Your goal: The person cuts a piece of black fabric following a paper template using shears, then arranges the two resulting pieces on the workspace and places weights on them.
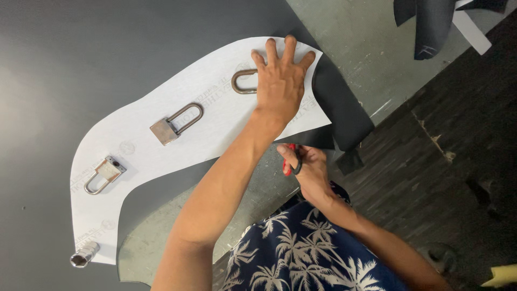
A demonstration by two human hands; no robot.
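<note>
White paper pattern (177,116), curved outline, lies flat on a dark grey sheet (81,48) spread over a greenish worktable (344,32). Left hand (280,81) is pressed palm-down on the pattern's far end, fingers spread, gripping nothing, just pinning paper to sheet; it partly covers a padlock (243,82), only the shackle shows. Right hand (307,170) is closed around red-handled scissors (291,161), fingers through the loops; blades hidden, so can't tell how far they're open. Scissors sit at the near edge of the pattern, right where the paper meets the dark sheet, just beside the left wrist. Past that point the dark sheet folds and hangs off the table edge (344,118). Weights on the pattern: second padlock (175,125) mid-pattern, tarnished square body, shackle pointing toward the left hand; third padlock (103,175) further along, lying tilted; a metal socket (84,254) on the tail corner of the paper, half over its edge. All three well apart from both hands. Sheet already has a curved cut edge below the pattern, table surface showing there (161,237). Person wears a dark blue shirt with white palm print (301,258). Dark wood-plank floor (458,134) beside the table; more dark material scraps (431,21) at the far end.
</note>
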